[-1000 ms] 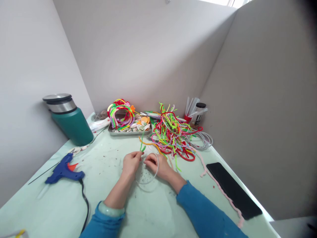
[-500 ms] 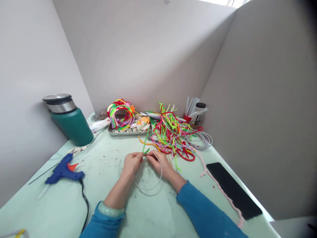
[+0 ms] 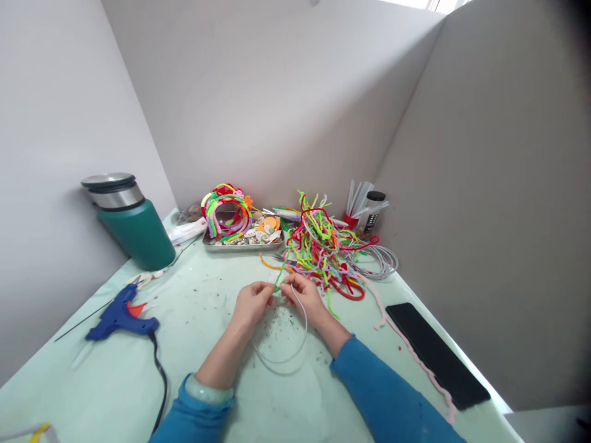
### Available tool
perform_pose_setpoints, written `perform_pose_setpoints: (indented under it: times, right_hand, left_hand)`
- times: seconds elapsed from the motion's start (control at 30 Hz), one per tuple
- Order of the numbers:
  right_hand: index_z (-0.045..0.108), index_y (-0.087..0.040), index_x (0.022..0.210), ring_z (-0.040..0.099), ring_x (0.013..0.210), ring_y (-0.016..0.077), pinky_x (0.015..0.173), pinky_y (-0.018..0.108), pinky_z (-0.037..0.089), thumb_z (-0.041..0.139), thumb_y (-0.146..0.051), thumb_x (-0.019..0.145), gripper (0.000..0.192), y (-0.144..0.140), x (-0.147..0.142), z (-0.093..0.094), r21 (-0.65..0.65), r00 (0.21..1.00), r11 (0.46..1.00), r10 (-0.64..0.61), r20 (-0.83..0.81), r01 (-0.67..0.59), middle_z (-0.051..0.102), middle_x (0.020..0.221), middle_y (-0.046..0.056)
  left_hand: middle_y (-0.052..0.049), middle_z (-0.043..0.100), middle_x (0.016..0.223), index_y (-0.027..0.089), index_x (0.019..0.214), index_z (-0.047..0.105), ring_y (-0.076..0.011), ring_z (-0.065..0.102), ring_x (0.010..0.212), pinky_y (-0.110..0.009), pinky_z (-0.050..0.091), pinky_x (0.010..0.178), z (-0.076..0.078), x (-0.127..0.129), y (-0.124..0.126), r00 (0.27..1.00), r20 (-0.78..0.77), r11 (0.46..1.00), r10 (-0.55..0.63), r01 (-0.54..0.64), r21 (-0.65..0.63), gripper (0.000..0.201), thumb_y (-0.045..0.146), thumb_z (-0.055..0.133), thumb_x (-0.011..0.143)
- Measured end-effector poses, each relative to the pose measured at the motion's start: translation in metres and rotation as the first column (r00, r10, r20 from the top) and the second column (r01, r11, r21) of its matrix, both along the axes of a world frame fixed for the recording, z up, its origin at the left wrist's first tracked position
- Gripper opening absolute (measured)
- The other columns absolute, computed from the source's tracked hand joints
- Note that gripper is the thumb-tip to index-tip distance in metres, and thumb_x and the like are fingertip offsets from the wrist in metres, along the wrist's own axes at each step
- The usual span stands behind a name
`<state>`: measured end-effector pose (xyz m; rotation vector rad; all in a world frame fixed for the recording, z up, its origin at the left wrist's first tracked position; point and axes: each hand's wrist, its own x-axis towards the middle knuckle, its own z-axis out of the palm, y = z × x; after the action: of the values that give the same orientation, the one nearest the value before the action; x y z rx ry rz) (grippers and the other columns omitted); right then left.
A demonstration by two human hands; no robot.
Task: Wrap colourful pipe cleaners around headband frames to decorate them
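Observation:
Near the middle of the table, my left hand (image 3: 253, 301) and my right hand (image 3: 305, 296) face each other, fingertips almost meeting. Both are closed in a pinch. Between them runs a green pipe cleaner (image 3: 282, 268), its free end standing up and away from me. A thin whitish hoop (image 3: 305, 335) hangs in a loop below my hands, its ends running up to my fingers. Where the green strand meets the hoop, my fingertips hide most of it.
A tangled heap of coloured pipe cleaners (image 3: 318, 237) lies beyond my hands, beside coiled wire (image 3: 385, 261). A metal tray (image 3: 244, 248) carries colourful hoops (image 3: 226, 209). Left are a blue glue gun (image 3: 120, 315) and a green bottle (image 3: 137, 234); right, a black phone-like slab (image 3: 434, 354).
Both hands have shifted slightly right, and my right fingers have moved up. The green pipe cleaner's free end now leans right instead of standing nearly straight. The hoop moved with the hands.

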<state>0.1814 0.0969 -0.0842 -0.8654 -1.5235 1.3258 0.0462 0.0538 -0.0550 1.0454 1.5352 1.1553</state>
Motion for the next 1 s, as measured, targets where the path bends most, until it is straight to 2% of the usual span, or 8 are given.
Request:
perform_pose_setpoints:
  times: [0.1, 0.2, 0.3, 0.37, 0.5, 0.63, 1.0]
  right_hand:
    - [0.053, -0.017, 0.073, 0.044, 0.043, 0.0061, 0.041, 0.018, 0.034, 0.061, -0.04, 0.074, 0.024, 0.002, 0.0, -0.002, -0.018, 1.0, 0.999, -0.027, -0.005, 0.027, 0.052, 0.058, -0.004]
    - [0.052, -0.017, 0.072, 0.043, 0.042, 0.0063, 0.04, 0.018, 0.033, 0.061, -0.042, 0.073, 0.026, 0.003, 0.0, -0.001, -0.029, 0.999, 0.998, -0.05, -0.011, 0.05, 0.051, 0.057, -0.004]
    - [0.052, -0.017, 0.073, 0.044, 0.043, 0.0067, 0.04, 0.019, 0.034, 0.061, -0.042, 0.072, 0.027, 0.003, 0.0, 0.001, -0.043, 0.998, 0.997, -0.059, -0.017, 0.058, 0.052, 0.057, -0.004]
    - [0.052, -0.017, 0.072, 0.044, 0.042, 0.0068, 0.04, 0.019, 0.033, 0.061, -0.042, 0.072, 0.027, 0.002, 0.0, 0.004, -0.058, 0.997, 0.996, -0.067, -0.026, 0.066, 0.052, 0.057, -0.004]
    - [0.051, -0.018, 0.071, 0.043, 0.042, 0.0069, 0.04, 0.019, 0.033, 0.062, -0.043, 0.07, 0.027, 0.001, -0.001, 0.008, -0.071, 0.996, 0.995, -0.076, -0.046, 0.072, 0.051, 0.055, -0.005]
    - [0.051, -0.017, 0.07, 0.043, 0.042, 0.0066, 0.041, 0.019, 0.034, 0.063, -0.042, 0.07, 0.028, 0.0, -0.001, 0.01, -0.073, 0.996, 0.995, -0.079, -0.048, 0.075, 0.051, 0.055, -0.005]
    - [0.051, -0.017, 0.071, 0.042, 0.042, 0.0066, 0.042, 0.02, 0.033, 0.062, -0.04, 0.072, 0.026, -0.001, 0.0, 0.009, -0.049, 0.996, 0.998, -0.046, -0.082, 0.042, 0.049, 0.054, -0.005]
  left_hand:
    - [0.003, 0.056, 0.057, 0.014, 0.088, 0.055, -0.0028, 0.03, 0.031, -0.016, 0.022, 0.03, 0.0, 0.001, 0.001, 0.998, 0.05, 0.999, -0.03, 0.028, 0.042, 0.032, 0.04, 0.055, 0.069]
    - [0.001, 0.058, 0.065, 0.015, 0.088, 0.054, -0.0047, 0.04, 0.036, -0.016, 0.029, 0.031, -0.001, 0.002, 0.002, 1.0, 0.004, 0.989, -0.021, 0.021, 0.143, 0.033, 0.043, 0.056, 0.069]
    - [-0.003, 0.06, 0.08, 0.016, 0.089, 0.055, -0.0092, 0.053, 0.052, -0.016, 0.035, 0.035, -0.002, 0.001, 0.002, 0.999, -0.026, 0.976, -0.02, 0.025, 0.218, 0.032, 0.041, 0.057, 0.069]
    - [-0.005, 0.061, 0.086, 0.016, 0.088, 0.058, -0.0122, 0.056, 0.062, -0.016, 0.039, 0.038, -0.002, -0.001, 0.001, 0.996, -0.082, 0.965, -0.02, 0.04, 0.258, 0.028, 0.037, 0.057, 0.07]
    - [-0.006, 0.064, 0.092, 0.018, 0.085, 0.065, -0.0138, 0.059, 0.073, -0.019, 0.045, 0.051, -0.002, -0.002, 0.0, 0.958, -0.287, 0.927, -0.012, 0.119, 0.355, 0.019, 0.028, 0.053, 0.074]
    - [-0.005, 0.066, 0.093, 0.02, 0.086, 0.068, -0.0145, 0.06, 0.084, -0.02, 0.046, 0.061, -0.002, -0.002, 0.0, 0.912, -0.41, 0.897, 0.029, 0.158, 0.413, 0.02, 0.021, 0.05, 0.077]
    - [-0.004, 0.068, 0.087, 0.019, 0.088, 0.069, -0.0138, 0.061, 0.078, -0.023, 0.045, 0.071, -0.001, -0.001, 0.0, 0.86, -0.509, 0.889, 0.038, 0.203, 0.41, 0.019, 0.019, 0.053, 0.078]
